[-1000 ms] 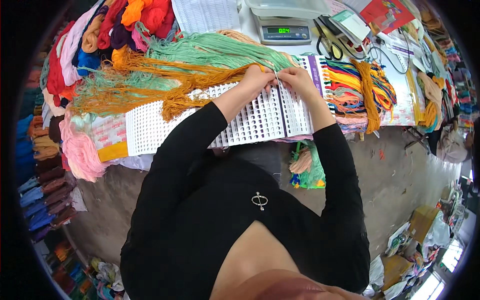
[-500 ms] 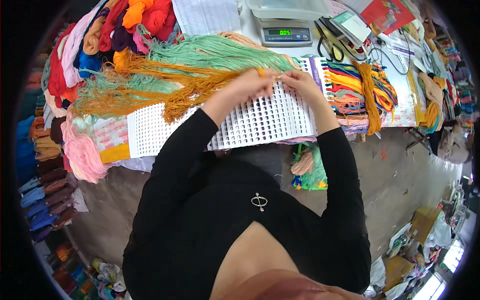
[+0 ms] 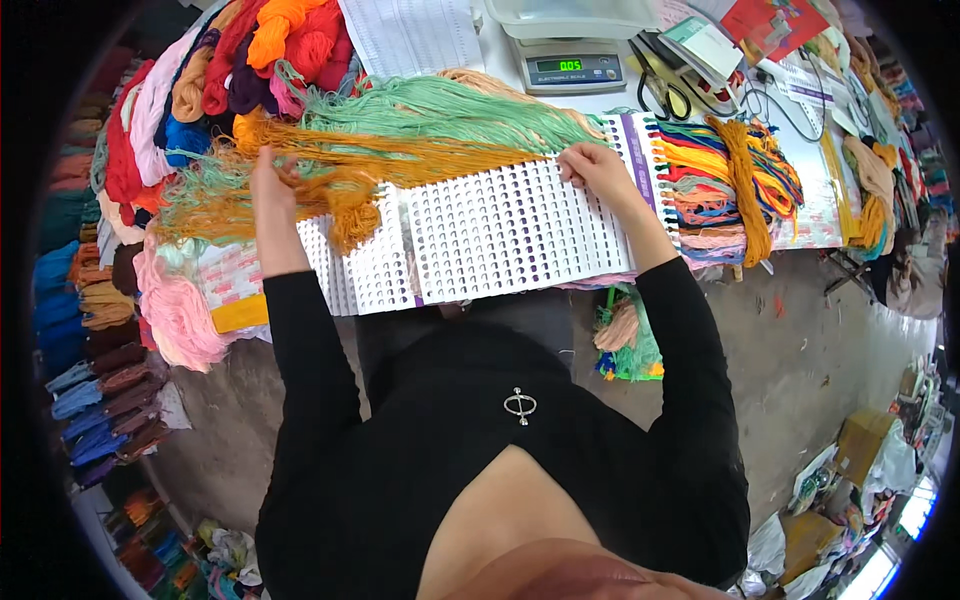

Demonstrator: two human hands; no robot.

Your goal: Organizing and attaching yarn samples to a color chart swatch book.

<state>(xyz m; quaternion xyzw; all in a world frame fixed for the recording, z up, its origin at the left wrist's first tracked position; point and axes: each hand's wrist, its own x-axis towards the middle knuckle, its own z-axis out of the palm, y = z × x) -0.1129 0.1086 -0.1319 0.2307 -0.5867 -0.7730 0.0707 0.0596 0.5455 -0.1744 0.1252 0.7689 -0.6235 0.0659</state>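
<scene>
White cards punched with rows of holes (image 3: 500,240) lie in front of me on the table. Ochre yarn strands (image 3: 450,165) stretch across their upper edge, with a tangled clump hanging over the left part. At the strands' left end my left hand (image 3: 275,190) has its fingers curled on the yarn. My right hand (image 3: 597,170) is closed at their right end, above the holes, pinching the strand ends; its fingertips are partly hidden. Green yarn (image 3: 430,110) lies just beyond the ochre strands. Right of my right hand, multicoloured yarns (image 3: 700,185) hang knotted from a holed card strip (image 3: 640,160).
A digital scale (image 3: 570,68) with a clear tray stands at the back, scissors (image 3: 660,85) beside it. Bright yarn hanks (image 3: 290,40) are heaped back left, and pink yarn (image 3: 175,310) hangs over the front left edge. An ochre bundle (image 3: 740,190) lies across the multicoloured yarns.
My left hand has moved from beside the right hand far to the left along the ochre strands, which now lie straighter. My right hand stays near the same spot.
</scene>
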